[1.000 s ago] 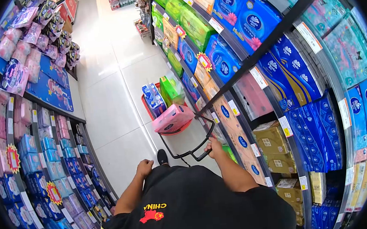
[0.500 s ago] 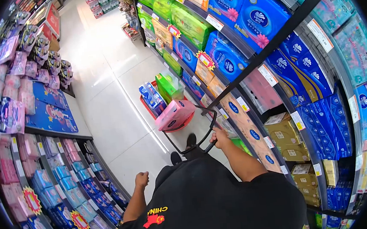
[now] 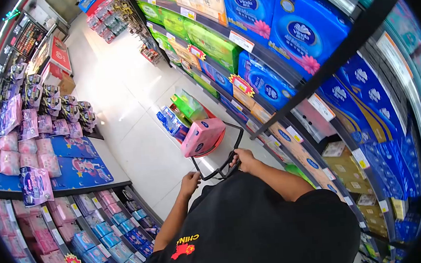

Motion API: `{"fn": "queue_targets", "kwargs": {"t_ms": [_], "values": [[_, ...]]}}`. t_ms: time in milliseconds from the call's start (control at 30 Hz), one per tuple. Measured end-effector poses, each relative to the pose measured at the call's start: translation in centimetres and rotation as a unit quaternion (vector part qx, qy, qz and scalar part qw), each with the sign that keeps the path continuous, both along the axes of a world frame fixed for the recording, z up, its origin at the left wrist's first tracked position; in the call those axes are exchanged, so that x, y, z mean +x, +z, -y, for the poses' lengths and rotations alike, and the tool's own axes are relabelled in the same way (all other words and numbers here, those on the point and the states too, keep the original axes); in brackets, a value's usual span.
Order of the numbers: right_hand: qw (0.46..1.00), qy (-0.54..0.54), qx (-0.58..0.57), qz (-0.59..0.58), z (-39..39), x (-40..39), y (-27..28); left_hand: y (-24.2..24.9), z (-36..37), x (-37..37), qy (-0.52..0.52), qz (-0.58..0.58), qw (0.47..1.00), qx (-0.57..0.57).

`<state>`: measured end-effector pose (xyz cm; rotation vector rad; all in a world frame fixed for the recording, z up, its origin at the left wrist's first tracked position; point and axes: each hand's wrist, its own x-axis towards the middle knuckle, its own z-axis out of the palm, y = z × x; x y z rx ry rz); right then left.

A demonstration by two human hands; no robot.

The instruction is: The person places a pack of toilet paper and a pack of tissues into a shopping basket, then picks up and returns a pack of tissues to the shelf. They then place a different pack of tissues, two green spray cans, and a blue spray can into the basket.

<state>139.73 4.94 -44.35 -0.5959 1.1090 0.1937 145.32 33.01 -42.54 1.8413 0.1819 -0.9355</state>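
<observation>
My right hand (image 3: 243, 160) is wrapped round the black handle (image 3: 219, 172) of a red shopping basket (image 3: 220, 144). Close to the left bend of that handle is my left hand (image 3: 190, 184), its fingers curled and nothing visible inside them. The basket is on the floor in front of me. On its near side lies a pink tissue pack (image 3: 203, 137), tilted over the rim. Behind it stand a blue-and-white pack (image 3: 172, 121) and a green pack (image 3: 188, 106).
Shelves of blue Vinda tissue packs (image 3: 306, 30) and green packs (image 3: 213, 40) run along my right. On my left, a shelf holds pink and blue packs (image 3: 83, 240), with pink bags (image 3: 36, 184) on top. A tiled aisle (image 3: 128, 93) stretches ahead.
My left hand has come from hanging beside my body to the left bend of the handle. My right hand still grips the handle, now closer to its middle. The view has shifted.
</observation>
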Motion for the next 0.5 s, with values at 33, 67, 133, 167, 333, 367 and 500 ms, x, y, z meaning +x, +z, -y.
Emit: {"fn": "queue_targets", "kwargs": {"t_ms": [33,67,133,167,333,367,500], "values": [[1.0,0.026,0.001,0.013,0.0,0.9,-0.7,0.5,1.5,1.6,-0.027,0.021,0.999,-0.001],[0.999,0.035,0.013,0.02,0.0,1.8,-1.4,0.5,3.0,2.9,-0.047,0.049,0.998,-0.008],[0.997,0.065,0.022,0.026,-0.1,3.5,-1.4,2.1,6.0,4.7,-0.111,0.113,0.987,0.005],[0.996,0.08,0.026,0.029,-0.2,4.4,-1.3,3.9,7.6,5.1,-0.155,0.149,0.976,0.023],[0.986,0.149,0.033,0.068,-0.4,8.1,-2.0,2.4,10.6,5.2,-0.298,0.261,0.914,0.084],[0.985,0.156,0.033,0.067,-0.4,8.8,-2.0,2.6,10.9,5.2,-0.287,0.218,0.929,0.084],[0.981,0.182,0.024,0.062,-0.4,12.2,-1.2,3.0,11.3,8.3,-0.324,0.171,0.915,0.172]]}}
